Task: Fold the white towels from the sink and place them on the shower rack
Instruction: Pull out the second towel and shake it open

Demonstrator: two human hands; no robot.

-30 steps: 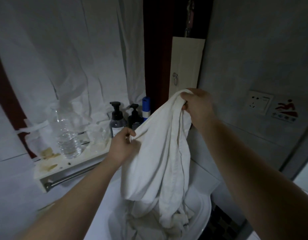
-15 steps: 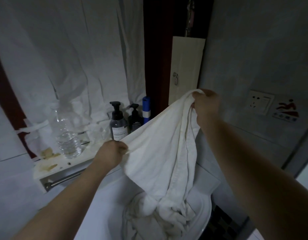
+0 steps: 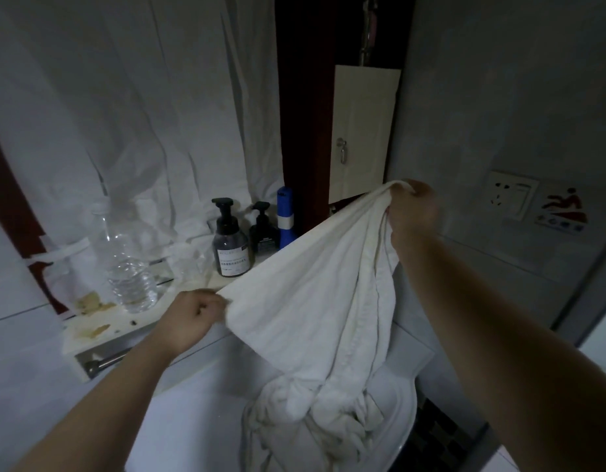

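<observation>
A white towel (image 3: 308,301) hangs stretched between my two hands above the white sink (image 3: 405,434). My left hand (image 3: 189,318) pinches its lower left corner in front of the shelf. My right hand (image 3: 412,209) grips the upper right corner, held higher near the grey wall. The towel's bottom end droops into the sink, where more crumpled white towels (image 3: 315,427) lie bunched. No shower rack is visible in this view.
A wall shelf (image 3: 101,338) with a metal bar holds a clear water bottle (image 3: 129,267), two dark pump bottles (image 3: 231,247) and a blue bottle (image 3: 285,216). A white curtain hangs behind. A power socket (image 3: 511,194) and a red sign sit on the right wall.
My hands have drawn apart along the towel's edge: the left moved down and left, the right moved right. The towel now spreads wider and its top edge is taut.
</observation>
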